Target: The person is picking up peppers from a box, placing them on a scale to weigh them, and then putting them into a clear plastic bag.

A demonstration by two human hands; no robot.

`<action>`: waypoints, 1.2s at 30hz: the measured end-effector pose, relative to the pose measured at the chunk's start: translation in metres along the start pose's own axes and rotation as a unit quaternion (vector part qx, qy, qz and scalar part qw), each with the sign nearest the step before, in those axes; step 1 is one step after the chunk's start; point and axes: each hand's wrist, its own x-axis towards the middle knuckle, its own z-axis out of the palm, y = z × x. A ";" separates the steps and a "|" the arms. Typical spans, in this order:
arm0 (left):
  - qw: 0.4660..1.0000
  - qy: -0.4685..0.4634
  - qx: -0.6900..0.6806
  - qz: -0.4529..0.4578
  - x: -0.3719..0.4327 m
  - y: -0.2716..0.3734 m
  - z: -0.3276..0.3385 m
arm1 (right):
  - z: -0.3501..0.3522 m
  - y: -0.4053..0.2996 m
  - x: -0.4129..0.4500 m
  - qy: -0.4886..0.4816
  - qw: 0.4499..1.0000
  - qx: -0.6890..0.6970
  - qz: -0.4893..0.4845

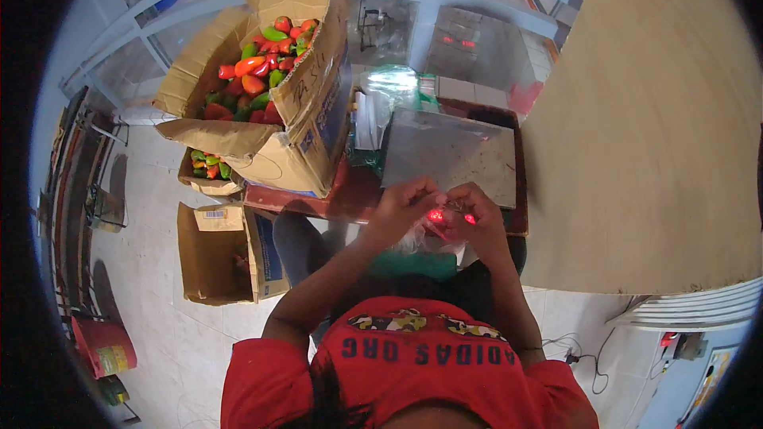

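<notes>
Both hands are close together over the front edge of a weighing scale with a flat metal platform (450, 152). Fingertips of my left hand (408, 202) pinch the top of a thin clear plastic bag (411, 241). My right hand (480, 214) grips the same bag from the other side, its fingers curled. Red lit digits (436, 215) of the scale's display glow between the hands, partly covered by them and the plastic. What the bag holds, if anything, cannot be made out. Green cloth or plastic (414, 263) lies over the lap below.
Left of the scale, a tall open cardboard box (316, 131) of red and green peppers (253, 65) stands on the red-brown table (357, 196). A smaller pepper box (208, 186) and an open carton (208, 262) sit lower. A large tan board (644, 143) rises at right.
</notes>
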 end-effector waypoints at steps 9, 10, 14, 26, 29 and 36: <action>0.980 0.024 -0.120 -0.157 0.003 -0.003 0.018 | -0.010 0.017 0.000 -0.010 0.999 0.034 0.016; 0.971 0.036 -0.199 -0.124 0.005 -0.012 0.022 | -0.011 0.020 0.000 -0.005 0.996 0.079 0.052; 0.921 0.019 -0.358 -0.154 0.007 0.001 0.023 | -0.017 0.020 0.000 0.011 1.000 0.012 0.011; 0.973 -0.177 -0.075 -0.125 0.005 -0.029 0.006 | -0.024 0.027 0.008 0.109 0.958 0.257 0.057; 0.974 -0.149 -0.095 -0.143 0.002 -0.021 -0.001 | -0.031 0.028 0.008 0.114 0.923 0.355 0.094; 0.949 -0.003 -0.297 -0.101 0.012 -0.064 0.008 | -0.030 0.041 0.001 -0.042 0.956 0.245 0.155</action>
